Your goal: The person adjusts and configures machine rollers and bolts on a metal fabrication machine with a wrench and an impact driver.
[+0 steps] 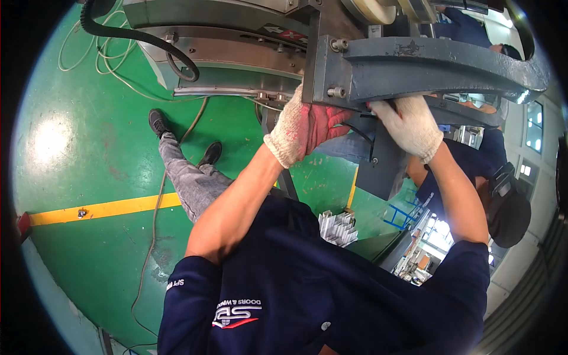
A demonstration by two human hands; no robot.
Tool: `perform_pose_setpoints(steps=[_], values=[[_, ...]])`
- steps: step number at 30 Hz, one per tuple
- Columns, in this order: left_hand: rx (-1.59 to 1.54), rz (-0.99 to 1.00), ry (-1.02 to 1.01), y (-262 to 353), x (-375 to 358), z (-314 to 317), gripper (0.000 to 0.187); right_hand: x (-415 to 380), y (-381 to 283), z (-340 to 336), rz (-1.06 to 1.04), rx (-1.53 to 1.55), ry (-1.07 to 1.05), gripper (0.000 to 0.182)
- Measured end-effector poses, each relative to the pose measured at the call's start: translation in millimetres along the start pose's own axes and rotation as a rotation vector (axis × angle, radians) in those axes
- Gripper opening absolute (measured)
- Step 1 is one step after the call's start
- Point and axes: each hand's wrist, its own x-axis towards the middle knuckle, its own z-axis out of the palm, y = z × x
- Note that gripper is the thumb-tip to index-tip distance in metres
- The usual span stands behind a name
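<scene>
My left hand (305, 129), in a white knit glove with a red palm, reaches up against the lower edge of a dark grey metal bracket (318, 74). Its palm faces right and its fingers are stretched out, a little apart. My right hand (412, 127), gloved alike, is bent in under the curved grey metal arm (432, 66); the ends of its fingers are hidden, and what they hold cannot be made out. A thin black cable (360, 133) curves between the hands, above a dark grey box-shaped part (381, 165). Two bolts (337, 92) fasten the bracket.
Behind the bracket is a large metal machine body (231, 50) with a black corrugated hose (133, 35). A cable (155, 231) crosses the green floor (89, 171) and its yellow line (118, 209). Another person in a dark cap (510, 213) is close on the right.
</scene>
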Motion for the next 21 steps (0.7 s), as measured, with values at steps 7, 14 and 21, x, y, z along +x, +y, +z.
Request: perform_pose_setpoints(steps=[7, 14, 21], values=[[0.143, 0.008, 0.093, 1, -4, -8, 0.078, -10, 4, -5, -0.125, -0.125, -0.085, 0.027], [0.137, -0.015, 0.038, -6, -4, -20, 0.081, -6, 4, 11, -0.009, 0.073, 0.103, 0.032], [0.175, 0.005, 0.087, -9, -11, -27, 0.08, -10, 4, 14, -0.001, 0.095, 0.107, 0.036]])
